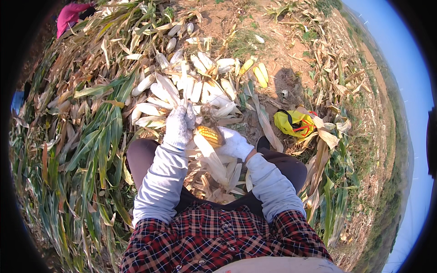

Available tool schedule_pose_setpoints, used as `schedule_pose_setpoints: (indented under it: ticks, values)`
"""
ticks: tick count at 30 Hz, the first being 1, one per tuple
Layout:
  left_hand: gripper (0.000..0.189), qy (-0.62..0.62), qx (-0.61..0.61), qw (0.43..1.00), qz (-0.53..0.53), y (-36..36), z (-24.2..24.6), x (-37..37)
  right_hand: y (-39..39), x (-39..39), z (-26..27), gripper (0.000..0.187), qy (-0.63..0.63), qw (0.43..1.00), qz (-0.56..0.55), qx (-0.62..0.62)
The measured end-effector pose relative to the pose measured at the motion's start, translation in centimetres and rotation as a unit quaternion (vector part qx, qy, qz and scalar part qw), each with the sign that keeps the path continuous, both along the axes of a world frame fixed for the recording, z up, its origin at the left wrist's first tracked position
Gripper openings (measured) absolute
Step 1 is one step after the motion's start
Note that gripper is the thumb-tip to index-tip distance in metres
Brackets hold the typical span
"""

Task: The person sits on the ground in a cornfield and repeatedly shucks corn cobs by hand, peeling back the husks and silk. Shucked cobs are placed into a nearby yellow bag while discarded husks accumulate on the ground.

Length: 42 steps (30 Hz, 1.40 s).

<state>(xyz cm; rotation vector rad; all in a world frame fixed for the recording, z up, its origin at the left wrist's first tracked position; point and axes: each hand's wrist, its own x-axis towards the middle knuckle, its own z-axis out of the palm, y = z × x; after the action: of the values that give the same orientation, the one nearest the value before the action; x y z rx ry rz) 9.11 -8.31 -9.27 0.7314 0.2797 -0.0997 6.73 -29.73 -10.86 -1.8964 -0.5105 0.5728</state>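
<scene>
My right hand [234,142], in a white knit glove, grips a partly husked ear of corn [209,136] from its right side. Yellow kernels show, and a pale strip of corn husk [212,158] hangs from the ear towards my lap. Just left of the ear, my gloved left hand [180,123] is closed around dry husk leaves [168,87] that stick up beyond its fingers. Beyond both hands lies a pile of ears in pale husks [196,90]. Loose husks [218,196] lie between my bent legs.
Bare yellow ears [261,75] lie on the soil past the pile. A yellow bag [294,123] with red and black straps sits right of my knee. Cut corn stalks [102,136] cover the left side. A person in pink [72,18] is at the far left.
</scene>
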Motion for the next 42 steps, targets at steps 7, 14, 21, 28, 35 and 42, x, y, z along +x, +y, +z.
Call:
schedule_pose_setpoints:
  ticks: [7, 14, 21, 28, 35, 42]
  values:
    - [0.018, -0.034, 0.067, 0.991, 0.113, 1.1, 0.7, 0.4, -2.1, 1.5, -1.5, 0.046, 0.002, 0.983, -0.184, 0.011]
    - [0.017, -0.119, 0.071, 0.975, -0.173, -2.3, -1.5, -2.2, -4.2, 2.8, -9.0, 0.043, 0.229, 0.861, -0.316, 0.327]
    - [0.036, -0.106, 0.329, 0.906, -0.245, -3.0, -2.3, -2.3, -2.8, 3.8, -7.3, 0.036, 0.135, 0.869, -0.316, 0.355]
    - [0.049, -0.064, 0.385, 0.918, -0.071, -2.4, 0.0, -1.8, -3.2, 1.2, -3.9, 0.037, 0.158, 0.939, -0.164, 0.258]
    - [0.033, -0.096, 0.067, 0.993, 0.024, -2.0, -0.8, -0.8, -1.2, 0.1, -3.2, 0.035, 0.165, 0.973, -0.102, 0.129]
    - [0.024, -0.093, -0.104, 0.990, 0.003, -1.4, 0.1, -0.8, 1.5, -1.6, -0.9, 0.044, 0.310, 0.884, -0.085, 0.340]
